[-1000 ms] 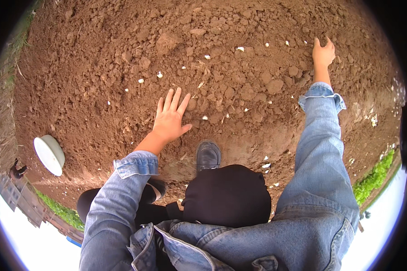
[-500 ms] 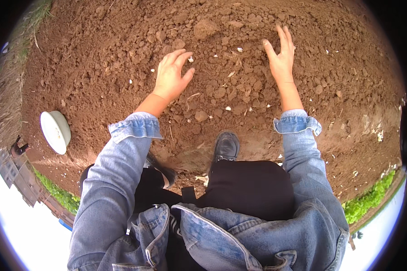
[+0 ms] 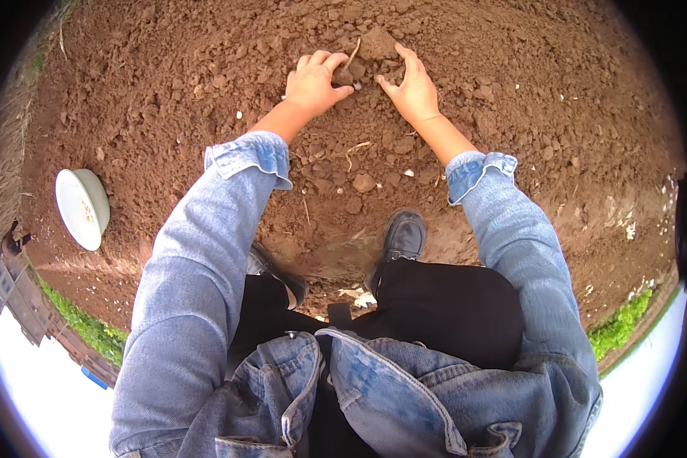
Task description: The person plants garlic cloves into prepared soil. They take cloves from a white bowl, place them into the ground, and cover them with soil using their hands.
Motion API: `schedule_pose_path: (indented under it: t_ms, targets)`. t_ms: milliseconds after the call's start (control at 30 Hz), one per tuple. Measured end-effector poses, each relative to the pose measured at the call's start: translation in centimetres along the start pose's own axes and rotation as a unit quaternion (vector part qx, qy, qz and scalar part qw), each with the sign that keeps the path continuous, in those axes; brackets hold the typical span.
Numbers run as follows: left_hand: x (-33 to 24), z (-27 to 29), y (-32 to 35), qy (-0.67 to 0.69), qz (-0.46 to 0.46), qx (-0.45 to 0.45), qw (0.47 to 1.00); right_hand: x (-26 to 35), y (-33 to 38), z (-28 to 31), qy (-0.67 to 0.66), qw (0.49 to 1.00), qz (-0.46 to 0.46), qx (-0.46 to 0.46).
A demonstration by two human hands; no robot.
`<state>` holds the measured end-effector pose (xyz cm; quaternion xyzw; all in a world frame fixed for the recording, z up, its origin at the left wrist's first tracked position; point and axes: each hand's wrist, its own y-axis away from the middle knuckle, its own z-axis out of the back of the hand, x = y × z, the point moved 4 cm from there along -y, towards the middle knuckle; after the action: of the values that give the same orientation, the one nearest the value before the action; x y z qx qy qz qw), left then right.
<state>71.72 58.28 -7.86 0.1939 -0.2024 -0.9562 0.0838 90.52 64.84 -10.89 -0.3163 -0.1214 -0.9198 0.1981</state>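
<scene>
— Denim sleeves [image 3: 206, 252] nearest, black shoe [image 3: 403, 235] beyond on brown soil [image 3: 168, 114]. White bowl [image 3: 82, 208] off left.
— Farther out?
— Left hand [image 3: 311, 82], fingers curled around a clod [image 3: 344, 75]; right hand [image 3: 414, 90] just beside, fingers spread flat on earth.

Both hands rest on the tilled soil [image 3: 511, 99] ahead of the person; the left hand [image 3: 313, 82] lies just left of a clod [image 3: 375, 44], fingers curled onto a small lump [image 3: 343, 76]; the right hand [image 3: 414, 90] lies just right of it; a bowl [image 3: 82, 208] sits well apart to the left; two shoes [image 3: 403, 237] stand behind the hands, nearer the body
</scene>
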Motion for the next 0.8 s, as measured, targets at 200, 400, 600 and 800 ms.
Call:
schedule_pose_path:
  t_ms: [200,400,600,800]
  targets:
    - [1.7,0.3,3.2,0.017,-0.010,0.128,0.992,2.5,2.2,2.3,-0.028,0.985,-0.011,0.172]
    - [-2.6,3.3,-1.3,-0.064,-0.243,-0.103,0.962,0.0,6.4,9.5,-0.264,0.922,-0.277,0.059]
    - [-5.9,-0.9,-4.1,-0.163,-0.202,0.067,0.963,-1.2,9.3,15.1,-0.501,0.787,-0.354,-0.061]
    - [-0.4,2.0,-1.4,-0.048,-0.161,0.070,0.983,0.4,10.6,17.7,-0.466,0.849,-0.245,-0.045]
